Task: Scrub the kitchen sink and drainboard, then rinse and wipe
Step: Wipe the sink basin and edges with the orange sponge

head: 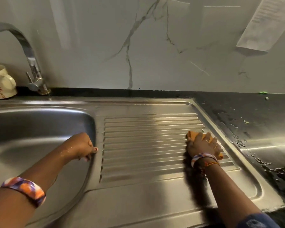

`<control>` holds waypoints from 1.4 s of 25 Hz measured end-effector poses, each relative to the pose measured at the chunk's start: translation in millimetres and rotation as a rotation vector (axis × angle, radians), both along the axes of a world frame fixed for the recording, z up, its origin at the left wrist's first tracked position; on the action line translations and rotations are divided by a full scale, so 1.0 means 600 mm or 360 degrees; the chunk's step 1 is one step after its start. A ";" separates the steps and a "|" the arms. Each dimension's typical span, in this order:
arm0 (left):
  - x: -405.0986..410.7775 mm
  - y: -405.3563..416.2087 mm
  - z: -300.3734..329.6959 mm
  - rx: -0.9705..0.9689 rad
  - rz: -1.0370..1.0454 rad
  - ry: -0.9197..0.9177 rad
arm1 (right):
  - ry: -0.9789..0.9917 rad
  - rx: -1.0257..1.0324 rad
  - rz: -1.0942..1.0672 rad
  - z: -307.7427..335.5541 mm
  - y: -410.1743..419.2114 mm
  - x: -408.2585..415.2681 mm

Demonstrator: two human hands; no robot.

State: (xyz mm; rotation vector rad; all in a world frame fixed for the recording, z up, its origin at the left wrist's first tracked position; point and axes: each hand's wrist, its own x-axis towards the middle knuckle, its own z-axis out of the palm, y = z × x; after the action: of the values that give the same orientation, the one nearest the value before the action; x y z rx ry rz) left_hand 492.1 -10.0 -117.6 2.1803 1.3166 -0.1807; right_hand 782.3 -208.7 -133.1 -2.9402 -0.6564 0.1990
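- The white marble wall with grey veins (105,46) stands behind everything, and a white printed paper sheet (263,25) hangs on it at the top right.
- The shiny steel sink bowl (31,129) is on the left, and the ridged steel drainboard (146,145) sits right next to it.
- The dark wet desk (253,122) lies to the right of the drainboard, with water drops and tiny green bits on it.
- The curved silver tap (31,63) stands at the back left, behind the bowl.
- A cream cup with red flowers (0,83) sits just left of the tap.
- The left hand (82,145) rests on the rim between bowl and drainboard, its fingers curled over the edge.
- The right hand (202,143) presses down on the far right of the ridges, fingers spread flat.
- The orange cloth (192,134) is under that hand, touching the drainboard.
- Both wrists wear bright bands.
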 end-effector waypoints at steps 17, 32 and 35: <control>-0.058 -0.034 -0.021 -0.0173 0.0125 -0.0447 | 0.0156 0.0136 0.0707 0.002 0.235 -0.095; -0.188 -0.095 0.012 -0.0410 -0.0632 -0.0027 | 0.0216 0.0017 0.1704 0.011 0.243 -0.301; -0.191 -0.092 0.021 -0.0350 -0.0669 0.0152 | 0.0195 -0.0068 0.1822 0.016 0.192 -0.330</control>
State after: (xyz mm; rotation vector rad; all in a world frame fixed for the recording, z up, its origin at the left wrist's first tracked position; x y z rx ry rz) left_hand 377.4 -65.2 -105.1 2.2494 0.8237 -0.5709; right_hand 584.1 -93.5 -123.4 -2.1721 -2.1971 0.4652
